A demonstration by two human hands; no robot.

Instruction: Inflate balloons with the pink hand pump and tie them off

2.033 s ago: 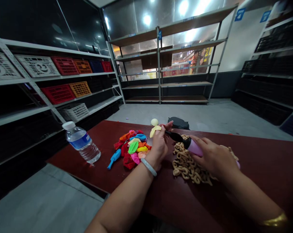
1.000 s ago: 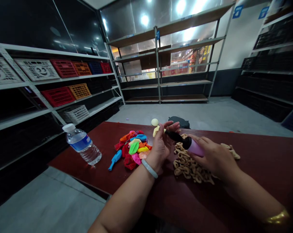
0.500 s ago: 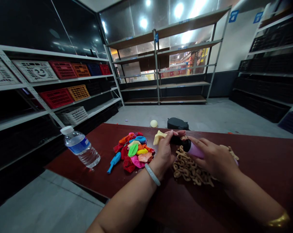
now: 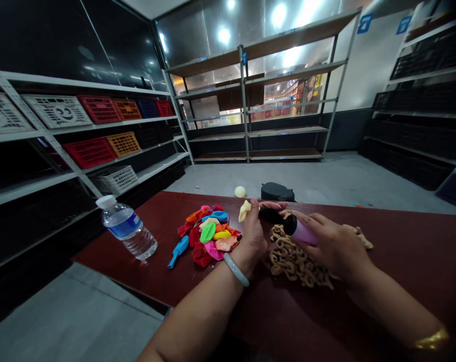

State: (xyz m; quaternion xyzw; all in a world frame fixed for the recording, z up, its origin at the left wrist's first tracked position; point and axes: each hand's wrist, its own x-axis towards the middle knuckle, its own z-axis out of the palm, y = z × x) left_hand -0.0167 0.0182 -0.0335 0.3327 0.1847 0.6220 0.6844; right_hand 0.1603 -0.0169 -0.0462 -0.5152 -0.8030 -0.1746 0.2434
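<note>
My right hand (image 4: 335, 249) is wrapped round the lilac barrel of a hand balloon pump (image 4: 302, 231). The pump's black nozzle end points left, into my left hand (image 4: 253, 235). A limp cream balloon (image 4: 244, 211) pokes out past my left thumb and is held at the nozzle end; its neck is hidden by the fingers. Below the pump lies a pile of tan, curled twisty pieces (image 4: 296, 261). To the left of my left hand is a heap of uninflated balloons (image 4: 209, 234) in many colours.
A water bottle (image 4: 128, 226) with a white cap leans on the left of the dark red table (image 4: 409, 261). Beyond the table, a pale round balloon (image 4: 240, 191) and a black bag-like object (image 4: 277, 192) are on the floor. Shelves (image 4: 246, 133) with crates line the walls.
My left thumb has risen and the fingers have shifted at the nozzle, showing more of its black part. The cream balloon looks more bunched. My right hand has barely moved.
</note>
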